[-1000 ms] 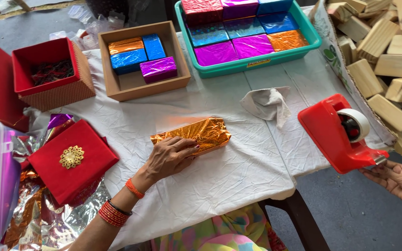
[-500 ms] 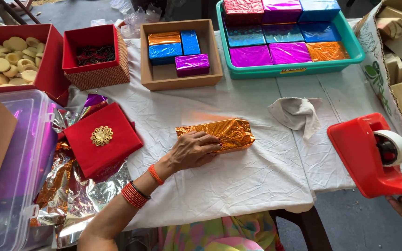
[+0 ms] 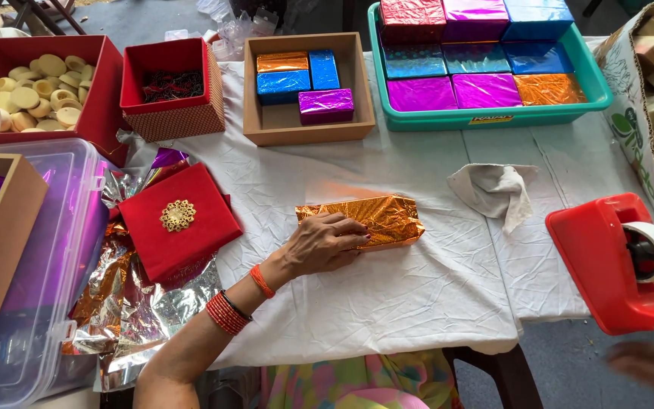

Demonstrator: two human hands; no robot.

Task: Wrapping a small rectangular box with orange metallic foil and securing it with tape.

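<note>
Your left hand (image 3: 319, 246) lies flat with fingers spread on the orange foil-wrapped block (image 3: 369, 220), pressing it onto the white cloth (image 3: 387, 303) near the table's middle; it is not clamped around it. Your right hand (image 3: 652, 367) is a blur at the lower right corner, just below the red tape dispenser (image 3: 607, 257); you cannot tell whether it is closed or apart. A crumpled rag (image 3: 497, 189) lies between block and dispenser. The red lid (image 3: 179, 223) with a gold ornament sits to the left.
</note>
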